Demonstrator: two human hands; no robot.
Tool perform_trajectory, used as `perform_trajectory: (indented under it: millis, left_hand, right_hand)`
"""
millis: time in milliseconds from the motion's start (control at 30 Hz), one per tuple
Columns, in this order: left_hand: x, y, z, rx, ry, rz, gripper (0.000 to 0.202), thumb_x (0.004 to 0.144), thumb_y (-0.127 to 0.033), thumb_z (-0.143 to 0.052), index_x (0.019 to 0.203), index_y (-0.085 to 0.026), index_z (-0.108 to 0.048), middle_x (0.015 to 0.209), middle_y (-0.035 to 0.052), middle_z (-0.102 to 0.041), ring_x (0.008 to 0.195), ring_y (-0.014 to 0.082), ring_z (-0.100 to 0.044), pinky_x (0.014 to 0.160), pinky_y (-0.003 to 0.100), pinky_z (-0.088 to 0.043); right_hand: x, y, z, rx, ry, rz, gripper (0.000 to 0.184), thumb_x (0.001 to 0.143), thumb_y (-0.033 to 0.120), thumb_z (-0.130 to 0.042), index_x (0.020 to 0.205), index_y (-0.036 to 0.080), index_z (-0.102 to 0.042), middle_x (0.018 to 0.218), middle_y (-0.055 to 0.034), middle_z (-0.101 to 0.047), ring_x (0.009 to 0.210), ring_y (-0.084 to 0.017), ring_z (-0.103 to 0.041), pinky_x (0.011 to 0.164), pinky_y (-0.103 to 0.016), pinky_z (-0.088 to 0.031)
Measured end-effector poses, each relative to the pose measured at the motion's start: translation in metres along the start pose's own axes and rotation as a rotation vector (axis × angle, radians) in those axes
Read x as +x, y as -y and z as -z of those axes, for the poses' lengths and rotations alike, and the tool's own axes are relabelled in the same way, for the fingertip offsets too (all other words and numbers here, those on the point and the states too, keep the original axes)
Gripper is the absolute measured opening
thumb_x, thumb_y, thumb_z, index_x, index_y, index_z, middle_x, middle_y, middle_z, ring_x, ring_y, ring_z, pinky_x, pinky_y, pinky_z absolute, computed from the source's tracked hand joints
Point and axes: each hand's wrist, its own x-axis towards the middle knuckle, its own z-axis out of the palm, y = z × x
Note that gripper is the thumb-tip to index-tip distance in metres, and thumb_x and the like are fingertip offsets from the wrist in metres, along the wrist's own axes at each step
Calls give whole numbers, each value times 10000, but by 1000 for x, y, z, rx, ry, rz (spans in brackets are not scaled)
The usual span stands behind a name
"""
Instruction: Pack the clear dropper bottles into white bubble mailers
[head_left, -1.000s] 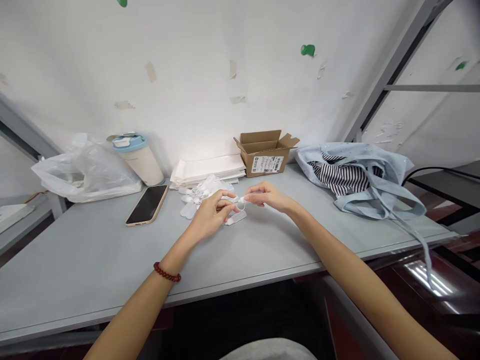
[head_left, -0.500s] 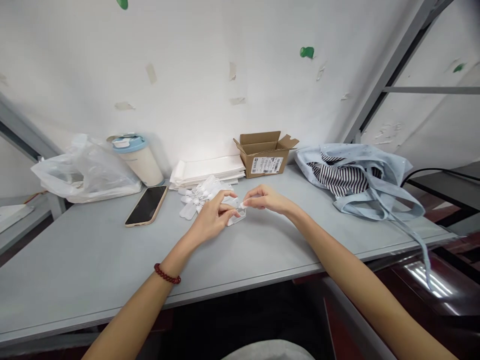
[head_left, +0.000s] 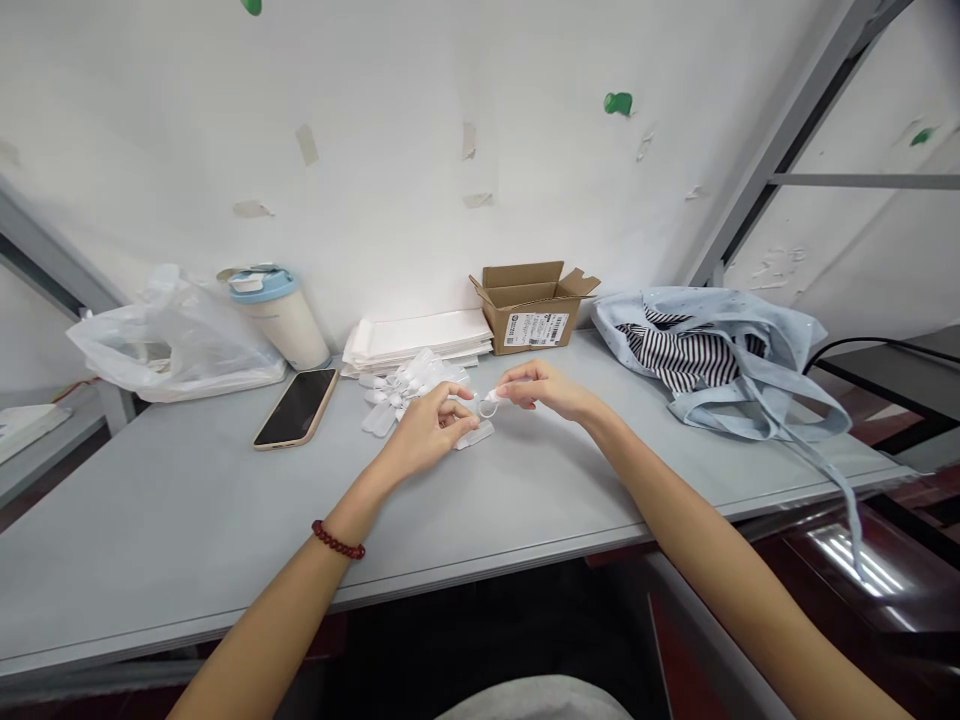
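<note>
Over the middle of the grey table [head_left: 187, 520], my left hand [head_left: 427, 435] and my right hand [head_left: 544, 390] meet, both pinched on one small white plastic piece with a thin loop [head_left: 487, 403]. The left wrist wears a dark red bead bracelet [head_left: 337, 541]. Just under the fingers a flat white tag [head_left: 475, 435] lies on the table. Behind my left hand sits a loose pile of similar white plastic pieces [head_left: 401, 385].
A phone [head_left: 295, 408] lies screen-up to the left. Behind it are a lidded cup [head_left: 279, 315] and a clear plastic bag [head_left: 169, 340]. A stack of white sheets [head_left: 420, 338], an open cardboard box [head_left: 532, 305] and a blue cloth bag with striped fabric [head_left: 712, 350] line the wall.
Both hands stayed together at the same spot; the fingers shifted slightly on the small white piece, and the right hand's pinch rose a little.
</note>
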Motion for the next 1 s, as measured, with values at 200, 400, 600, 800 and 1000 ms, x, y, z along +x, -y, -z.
perform_trajectory:
  millis: [200,400,600,800,1000]
  left_hand:
    - [0,0,-1,12,26,-15,243,932,-354,-569,829,-139,-611,723,-17,-644,507,85,-540,527,234,-466]
    - [-4,0,0,51,45,-36,247,945,-327,-580,799,-131,-611,690,-34,-610,544,88,-560,549,237,-492]
    - [-4,-1,1,68,66,-44,248,946,-316,-580,786,-128,-609,688,-34,-610,555,90,-571,554,238,-499]
    - [-3,-1,-1,88,84,-36,244,948,-319,-577,801,-127,-614,694,-33,-613,546,87,-567,548,236,-500]
    - [-4,0,-2,99,86,-32,236,949,-317,-576,818,-126,-618,718,-26,-624,561,90,-577,556,240,-506]
  right_hand:
    - [1,0,-3,-14,8,1,216,944,351,-588,946,139,-627,849,4,-646,668,-108,-620,612,-268,-532]
    - [0,3,-13,-21,30,-6,213,946,349,-583,945,140,-625,851,4,-644,670,-108,-617,618,-272,-529]
    - [0,5,-17,-22,37,-17,208,948,342,-581,951,139,-626,865,-1,-648,688,-113,-624,632,-279,-534]
    - [1,5,-17,-24,59,-27,204,948,338,-585,951,138,-625,854,3,-646,665,-105,-619,608,-265,-532]
    - [1,5,-18,-28,64,-24,202,949,335,-583,958,137,-625,860,1,-648,670,-106,-622,609,-265,-534]
